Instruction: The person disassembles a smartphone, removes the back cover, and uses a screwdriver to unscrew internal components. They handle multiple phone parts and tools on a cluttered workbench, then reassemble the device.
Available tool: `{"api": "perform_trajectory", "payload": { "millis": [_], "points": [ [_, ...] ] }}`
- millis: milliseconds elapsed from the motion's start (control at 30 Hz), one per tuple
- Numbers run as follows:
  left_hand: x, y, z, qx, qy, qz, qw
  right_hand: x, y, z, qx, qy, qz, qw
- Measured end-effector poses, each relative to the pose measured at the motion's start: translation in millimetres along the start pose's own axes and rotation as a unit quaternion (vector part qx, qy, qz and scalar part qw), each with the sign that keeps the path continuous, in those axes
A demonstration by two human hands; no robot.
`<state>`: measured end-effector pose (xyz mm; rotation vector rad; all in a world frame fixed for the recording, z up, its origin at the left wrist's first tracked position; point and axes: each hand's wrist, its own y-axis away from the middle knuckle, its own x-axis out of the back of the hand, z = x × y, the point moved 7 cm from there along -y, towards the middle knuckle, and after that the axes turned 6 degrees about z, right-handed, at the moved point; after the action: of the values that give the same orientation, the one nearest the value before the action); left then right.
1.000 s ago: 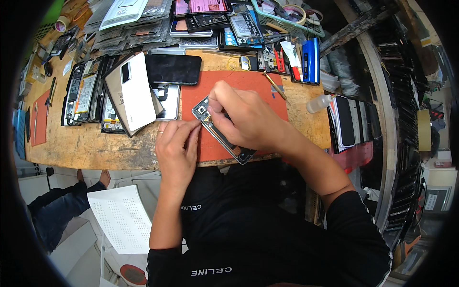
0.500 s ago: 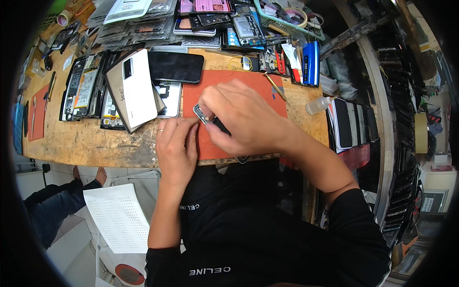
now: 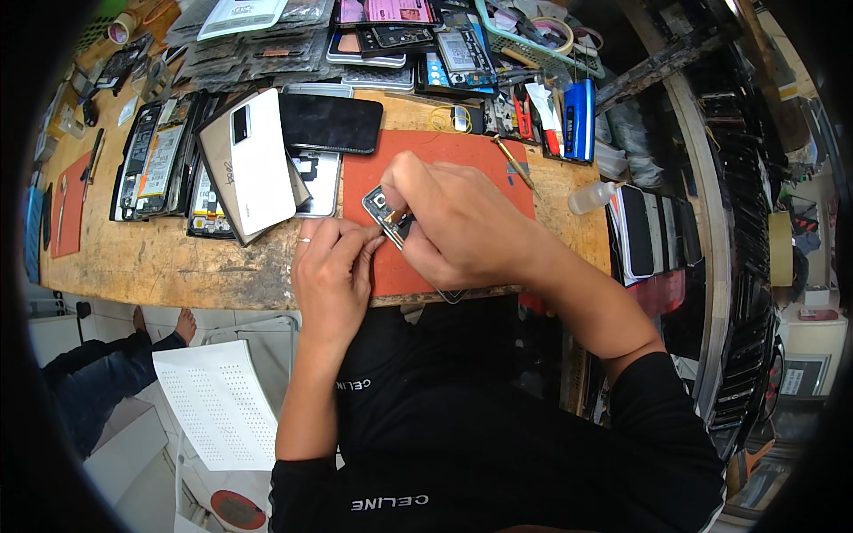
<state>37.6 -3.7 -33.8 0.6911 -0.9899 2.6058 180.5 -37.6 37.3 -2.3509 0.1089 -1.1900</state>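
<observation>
**Hands closer over the opened phone**

Right hand (image 3: 458, 226) curled, pinching a thin tool at the opened phone (image 3: 388, 216); left hand (image 3: 330, 271) bracing its lower edge, fingertips pinched. Shifted slightly leftward on the red mat (image 3: 471, 155) since earlier. White phone back (image 3: 258, 160) unmoved on the desk (image 3: 151, 258).

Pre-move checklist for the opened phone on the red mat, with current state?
1. Opened dark phone frame lies on the red rubber mat: ok.
2. Left hand steadies the frame at its near edge: ok.
3. Right hand covers most of the frame; what its fingers pinch: cannot tell.
4. Frame's lower end overhangs the worn wooden bench edge: not ok.
5. Brass-tipped screwdriver lies on the mat, apart from both hands: ok.
6. Small clear dropper bottle lies tipped on the bench, cap state: cannot tell.
</observation>
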Motion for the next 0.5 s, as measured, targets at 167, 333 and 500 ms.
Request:
{"api": "perform_trajectory", "payload": {
  "millis": [167,333,500],
  "points": [
    [0.3,0.2,-1.4,0.005,0.006,0.016,1.0,3.3,2.9,4.0,-0.062,-0.076,-0.007,0.995],
    [-1.0,0.3,-5.4,0.025,0.002,0.004,1.0,-1.8,-0.8,13.2,-0.062,-0.107,0.054,0.991],
    [4.1,1.2,-6.8,0.021,-0.026,0.019,0.999,-8.7,-2.6,24.8,-0.051,-0.069,0.063,0.994]
  ]
}}
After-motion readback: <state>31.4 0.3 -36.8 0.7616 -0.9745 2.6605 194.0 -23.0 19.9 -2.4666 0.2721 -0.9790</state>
